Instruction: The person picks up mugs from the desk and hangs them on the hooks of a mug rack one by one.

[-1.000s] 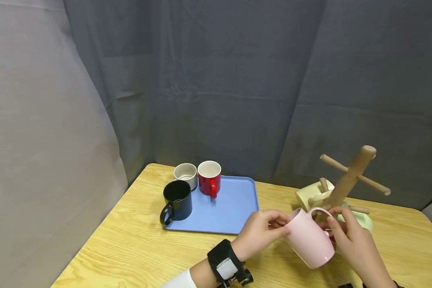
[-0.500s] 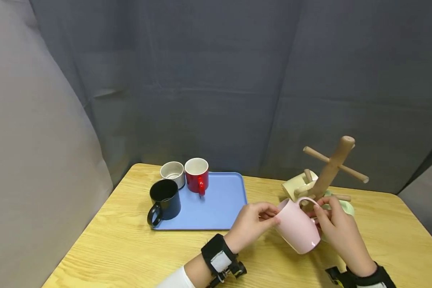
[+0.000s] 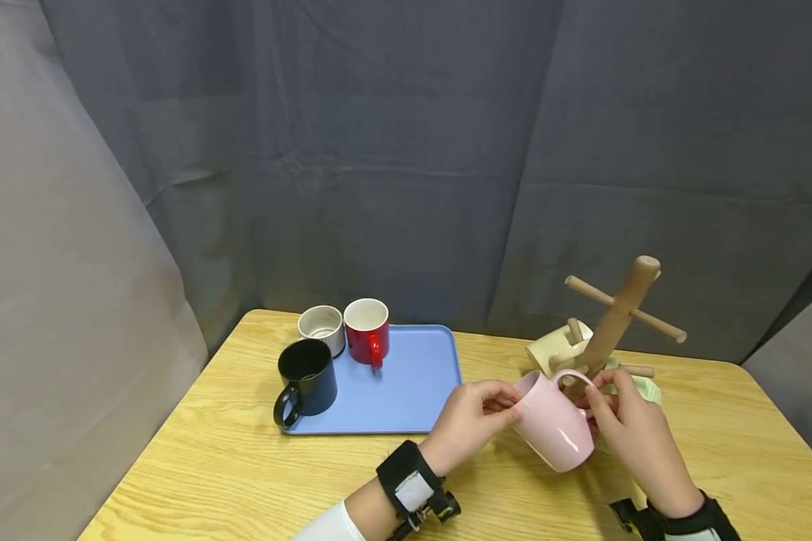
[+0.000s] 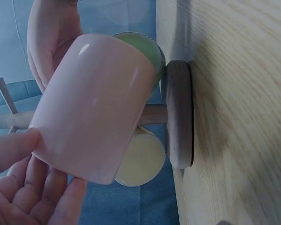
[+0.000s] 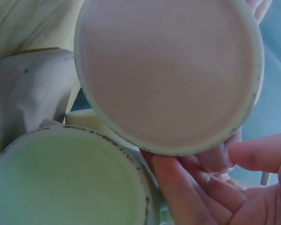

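A pink mug [image 3: 553, 424] is held tilted in front of the wooden mug tree [image 3: 614, 323], its mouth toward the upper left. My left hand [image 3: 477, 413] pinches its rim between thumb and fingers. At the handle, my right hand [image 3: 639, 436] grips with thumb and fingertips. Behind it, a cream mug [image 3: 548, 349] and a light green mug [image 3: 646, 388] hang on the tree, the green one partly covered by my right hand. In the right wrist view the pink mug's base [image 5: 173, 75] fills the top, beside the green mug's base [image 5: 70, 178].
A blue tray [image 3: 413, 383] lies left of the hands. On it stand a black mug [image 3: 314, 383], a red mug [image 3: 365, 338] and a whitish ribbed cup [image 3: 325, 330]. Upper pegs [image 3: 659, 325] of the tree stick out sideways. A grey curtain [image 3: 392, 165] hangs behind the table.
The head view has shifted, so everything sits further left in it. Both hands keep their hold on the pink mug, which stays close in front of the mug tree.
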A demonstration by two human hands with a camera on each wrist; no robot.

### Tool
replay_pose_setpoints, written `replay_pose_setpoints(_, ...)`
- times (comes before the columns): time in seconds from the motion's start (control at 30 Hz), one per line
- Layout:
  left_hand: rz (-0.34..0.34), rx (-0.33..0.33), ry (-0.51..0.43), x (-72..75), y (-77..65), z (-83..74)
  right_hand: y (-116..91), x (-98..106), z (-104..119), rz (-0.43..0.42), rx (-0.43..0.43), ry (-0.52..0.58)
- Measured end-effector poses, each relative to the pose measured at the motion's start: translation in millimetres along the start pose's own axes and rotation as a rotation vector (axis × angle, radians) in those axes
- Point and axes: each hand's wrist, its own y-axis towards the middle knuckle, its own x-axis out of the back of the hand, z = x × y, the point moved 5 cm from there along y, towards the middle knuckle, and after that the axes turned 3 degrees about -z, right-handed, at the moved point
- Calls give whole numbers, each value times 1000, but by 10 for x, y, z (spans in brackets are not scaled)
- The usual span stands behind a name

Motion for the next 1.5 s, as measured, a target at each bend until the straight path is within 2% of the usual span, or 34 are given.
replay_pose_setpoints(0.4, -14, -42, 22, -5, 61, 122, -42, 39, 49, -2, 30, -87)
replay_pose_setpoints(0.53, -29, -48, 27, -18, 41, 197, -81, 44, 86, 40, 14, -130)
replay_pose_setpoints(0.63, -28, -40, 34, -51, 4, 250, -108, 35, 123, 41, 23, -166)
replay_pose_setpoints(0.9, -15, -47, 47, -143, 14, 275, -98, 61, 154, -22, 51, -184)
replay_pose_setpoints(1.0, -14, -57, 84, -159, 33, 247, -99, 92, 143, -39, 38, -191)
replay_pose_setpoints(1.1, -39, -97, 217, -116, 11, 202, -96, 100, 173, -126, 91, -200)
replay_pose_setpoints(1.2, -95, -182, 448, -18, -33, 117, -108, 105, 249, -288, 241, -192)
replay_pose_setpoints(1.27, -148, -242, 605, 82, -62, 83, -128, 70, 310, -368, 364, -164)
replay_pose_setpoints(1.37, -217, -273, 761, 280, -67, 101, -157, -51, 396, -373, 516, -138)
replay_pose_setpoints(1.43, -273, -251, 816, 442, -58, 172, -183, -175, 447, -336, 586, -157)
replay_pose_setpoints(1.5, -325, -192, 846, 619, -61, 268, -221, -312, 498, -290, 636, -188)
